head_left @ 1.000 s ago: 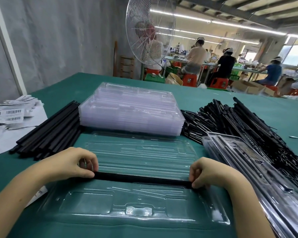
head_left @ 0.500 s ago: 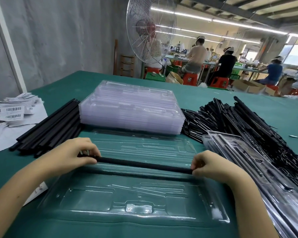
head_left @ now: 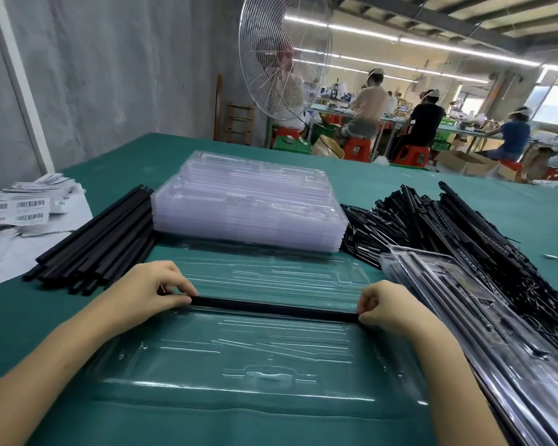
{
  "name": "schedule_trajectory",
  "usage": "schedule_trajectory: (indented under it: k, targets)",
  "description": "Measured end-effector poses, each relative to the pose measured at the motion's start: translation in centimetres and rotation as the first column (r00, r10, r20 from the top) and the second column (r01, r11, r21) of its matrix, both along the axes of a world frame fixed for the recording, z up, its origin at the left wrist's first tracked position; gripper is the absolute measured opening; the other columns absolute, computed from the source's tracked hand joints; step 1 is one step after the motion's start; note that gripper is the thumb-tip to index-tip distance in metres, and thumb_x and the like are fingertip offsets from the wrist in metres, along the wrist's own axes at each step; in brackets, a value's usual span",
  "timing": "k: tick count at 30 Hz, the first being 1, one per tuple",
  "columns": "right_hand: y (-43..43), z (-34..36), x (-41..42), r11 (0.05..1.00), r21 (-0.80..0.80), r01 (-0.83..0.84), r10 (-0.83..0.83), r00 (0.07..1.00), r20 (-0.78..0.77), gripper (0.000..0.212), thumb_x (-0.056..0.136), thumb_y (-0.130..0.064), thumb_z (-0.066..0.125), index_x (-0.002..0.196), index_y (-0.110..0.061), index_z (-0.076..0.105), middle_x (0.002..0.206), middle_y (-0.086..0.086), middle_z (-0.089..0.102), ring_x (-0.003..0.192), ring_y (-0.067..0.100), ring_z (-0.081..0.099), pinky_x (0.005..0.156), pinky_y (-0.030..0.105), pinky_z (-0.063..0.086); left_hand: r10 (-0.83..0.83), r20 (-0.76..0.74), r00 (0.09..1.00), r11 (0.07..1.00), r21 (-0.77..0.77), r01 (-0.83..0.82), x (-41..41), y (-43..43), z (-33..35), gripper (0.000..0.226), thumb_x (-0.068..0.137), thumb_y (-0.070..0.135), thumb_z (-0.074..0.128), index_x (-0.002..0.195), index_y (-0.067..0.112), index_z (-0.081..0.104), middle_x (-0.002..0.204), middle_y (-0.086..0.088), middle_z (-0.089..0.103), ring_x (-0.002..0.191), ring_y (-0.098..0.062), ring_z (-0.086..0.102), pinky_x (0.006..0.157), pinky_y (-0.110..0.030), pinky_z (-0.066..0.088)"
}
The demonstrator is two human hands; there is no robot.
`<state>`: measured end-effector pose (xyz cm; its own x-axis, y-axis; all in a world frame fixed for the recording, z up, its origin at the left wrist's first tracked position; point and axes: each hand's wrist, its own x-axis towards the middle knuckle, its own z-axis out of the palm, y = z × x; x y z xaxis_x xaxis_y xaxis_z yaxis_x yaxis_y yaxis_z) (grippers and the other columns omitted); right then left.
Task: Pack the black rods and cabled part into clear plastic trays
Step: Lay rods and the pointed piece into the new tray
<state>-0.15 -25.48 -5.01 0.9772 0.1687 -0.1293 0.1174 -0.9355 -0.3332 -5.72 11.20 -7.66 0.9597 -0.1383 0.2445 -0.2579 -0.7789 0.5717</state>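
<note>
An open clear plastic tray (head_left: pixel 239 358) lies flat on the green table in front of me. A black rod (head_left: pixel 271 308) stretches crosswise over the tray's middle fold. My left hand (head_left: pixel 149 289) pinches the rod's left end and my right hand (head_left: pixel 388 305) pinches its right end. A bundle of loose black rods (head_left: pixel 100 246) lies to the left. A heap of black cabled parts (head_left: pixel 464 233) covers the table to the right.
A tall stack of empty clear trays (head_left: pixel 248 204) stands just behind the open one. Packed trays (head_left: pixel 484 320) lie overlapped at my right. Barcode label sheets (head_left: pixel 23 207) sit at far left. A big fan (head_left: pixel 284 56) and seated workers are beyond the table.
Both hands carried the rod away from me over the tray, then brought it down a little onto the tray's middle fold. The camera tilted slightly.
</note>
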Motion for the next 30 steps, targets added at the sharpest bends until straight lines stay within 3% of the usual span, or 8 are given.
schedule_trajectory:
  k: [4,9,15,20,24,26,28,30]
  targets:
    - [-0.2,0.2,0.0,1.0,-0.01,0.004,-0.004,1.0,0.001,0.014,0.077,-0.008,0.069,0.069,-0.018,0.062,0.057,-0.01,0.057,0.047,-0.008,0.047,0.043,0.004,0.034,0.001,0.017,1.0,1.0,-0.028,0.0,0.1,-0.7,-0.5,0.022,0.075,0.013,0.08,0.073,0.034,0.073,0.074,0.011,0.066,0.073,-0.006,0.059,0.068,-0.021,0.046]
    - [-0.6,0.1,0.0,0.999,0.005,0.032,-0.032,0.998,0.054,0.014,0.078,-0.009,0.069,0.072,-0.017,0.06,0.067,-0.007,0.057,0.064,0.005,0.051,0.05,0.007,0.035,0.01,0.056,0.998,1.0,0.01,-0.011,0.4,-0.7,-0.9,0.023,0.075,0.016,0.08,0.069,0.036,0.07,0.07,0.018,0.066,0.076,-0.003,0.058,0.066,-0.014,0.041]
    - [-0.6,0.0,0.0,0.999,0.026,0.031,-0.032,0.999,0.035,0.016,0.078,-0.006,0.067,0.072,-0.017,0.058,0.067,-0.007,0.057,0.063,0.005,0.052,0.049,0.007,0.035,0.034,0.067,0.997,0.995,0.088,-0.04,0.4,-0.5,-0.9,0.027,0.08,0.02,0.075,0.075,0.038,0.056,0.08,0.007,0.058,0.076,-0.002,0.057,0.071,-0.013,0.041]
    - [-0.1,0.2,-0.1,0.997,0.047,0.06,-0.059,0.998,-0.011,0.009,0.082,-0.01,0.064,0.075,-0.014,0.061,0.071,-0.002,0.062,0.066,0.008,0.055,0.055,0.014,0.042,0.065,-0.013,0.998,0.993,0.096,-0.064,0.5,0.4,-0.9,0.021,0.081,0.02,0.074,0.071,0.036,0.064,0.081,0.007,0.058,0.073,-0.001,0.057,0.067,-0.008,0.038]
    - [1.1,1.5,3.2,0.982,0.133,0.137,-0.143,0.989,0.035,0.017,0.084,-0.009,0.061,0.068,-0.014,0.058,0.065,0.0,0.059,0.06,0.01,0.054,0.054,0.019,0.043,0.068,-0.043,0.997,0.996,0.062,-0.065,0.8,1.4,-1.0,0.017,0.083,0.024,0.072,0.074,0.038,0.067,0.081,0.006,0.06,0.073,-0.004,0.057,0.07,-0.016,0.044]
    - [2.2,1.5,5.8,0.969,0.132,0.209,-0.227,0.964,0.137,0.01,0.084,-0.003,0.055,0.084,-0.007,0.064,0.081,0.008,0.064,0.075,0.02,0.059,0.063,0.025,0.047,0.076,-0.039,0.996,0.996,0.058,-0.073,0.8,1.7,-1.6,0.018,0.084,0.027,0.07,0.072,0.04,0.066,0.078,0.007,0.06,0.071,-0.005,0.056,0.07,-0.021,0.045]
    - [3.0,0.9,8.2,0.955,0.112,0.274,-0.293,0.929,0.224,0.026,0.084,0.002,0.046,0.107,-0.001,0.058,0.102,0.016,0.063,0.096,0.031,0.058,0.075,0.032,0.046,0.086,-0.016,0.996,0.995,0.053,-0.085,0.7,1.5,-2.4,0.018,0.084,0.028,0.069,0.071,0.039,0.064,0.075,0.007,0.058,0.071,-0.003,0.054,0.068,-0.022,0.043]
    - [3.2,0.2,10.0,0.961,0.023,0.274,-0.269,0.922,0.278,0.037,0.086,0.001,0.042,0.122,-0.005,0.047,0.112,0.02,0.06,0.106,0.035,0.053,0.08,0.036,0.043,0.077,0.016,0.997,0.995,0.061,-0.078,0.9,1.1,-2.7,0.02,0.086,0.028,0.067,0.071,0.04,0.062,0.073,0.006,0.056,0.074,-0.003,0.054,0.066,-0.021,0.042]
